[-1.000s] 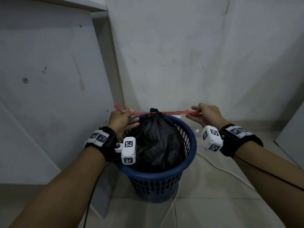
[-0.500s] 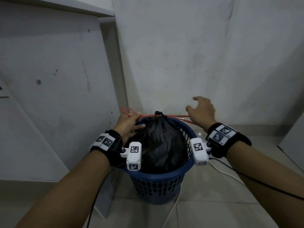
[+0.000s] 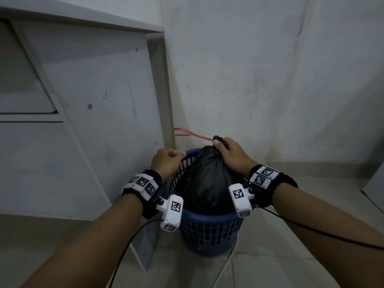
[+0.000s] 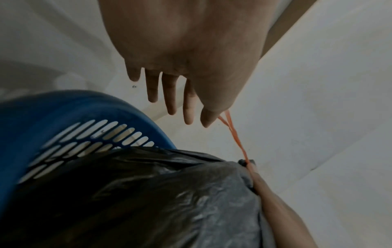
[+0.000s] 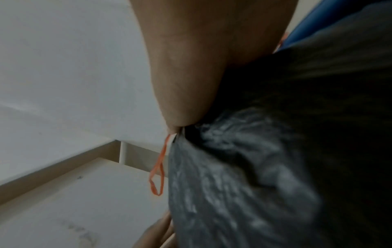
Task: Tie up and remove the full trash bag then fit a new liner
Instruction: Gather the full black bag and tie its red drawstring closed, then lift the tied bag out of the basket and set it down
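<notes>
My right hand (image 3: pixel 230 155) is curled over the gathered neck of the black trash bag (image 3: pixel 205 179), thumb and fingers pinching the bunched plastic right where the red drawstring (image 3: pixel 188 133) comes out of it. The bag sits in the blue slotted basket (image 3: pixel 209 229) on the tiled floor, in the corner by the white wall, bulging above the rim with its neck cinched. The string's loop trails off to the left of the knot, apparently loose in the air. My left hand (image 3: pixel 167 161) is at the basket's near-left rim; from above the fingers look curled in, but the left wrist view shows them hanging fairly straight and spread with nothing between them, the drawstring passing just beside the thumb rather than in a grip, so I read that hand as relaxed and holding nothing. I judge the tie is pulled closed but perhaps not knotted, and the lift is next. The risks I see: if I haul up by the neck alone, the thin plastic could stretch or tear at the pinch, since the bag looks full and fits the basket snugly. That tight fit could also drag the light basket up with the bag unless my left hand presses the rim down. The loose red loop could snag on the slotted wall, and if the string slips, the neck may reopen and spill. No new liner is in sight.
</notes>
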